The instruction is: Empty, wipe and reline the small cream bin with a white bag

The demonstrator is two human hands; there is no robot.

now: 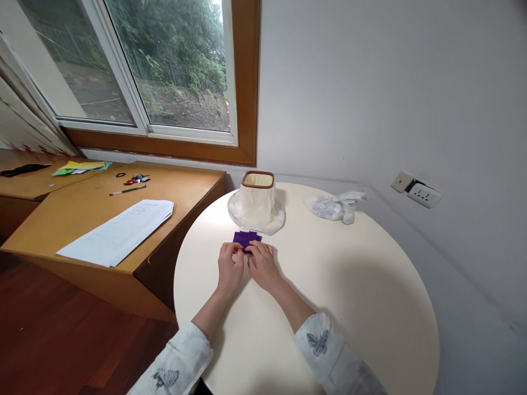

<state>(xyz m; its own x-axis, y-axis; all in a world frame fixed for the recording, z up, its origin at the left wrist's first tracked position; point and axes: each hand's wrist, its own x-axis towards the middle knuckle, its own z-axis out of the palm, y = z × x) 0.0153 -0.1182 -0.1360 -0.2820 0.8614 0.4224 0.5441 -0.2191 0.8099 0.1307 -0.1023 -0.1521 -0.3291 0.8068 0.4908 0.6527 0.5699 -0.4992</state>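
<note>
- We see 1 piece of purple cloth (pixel 247 237) lying on the round white table (pixel 370 318), just in front of the bin (pixel 257 204) with its brown rim and pale bag liner.
- The left hand (pixel 230 266) rests at the cloth's near left edge, its fingers bent and drawn close together.
- The right hand (pixel 262 266) lies just beside it, fingers curved over the cloth's near right part.
- We cannot tell whether either of the 2 hands pinches the fabric, as the fingertips are partly hidden.
- On both pale sleeves (pixel 321 343) we make out 1 dark butterfly.
- Farther right on the table we see 1 knotted plastic bag (pixel 335 207), well apart from both hands.
- To the left, white papers (pixel 123 233) and 1 pen (pixel 128 190) lie on a wooden desk (pixel 189 184).
</note>
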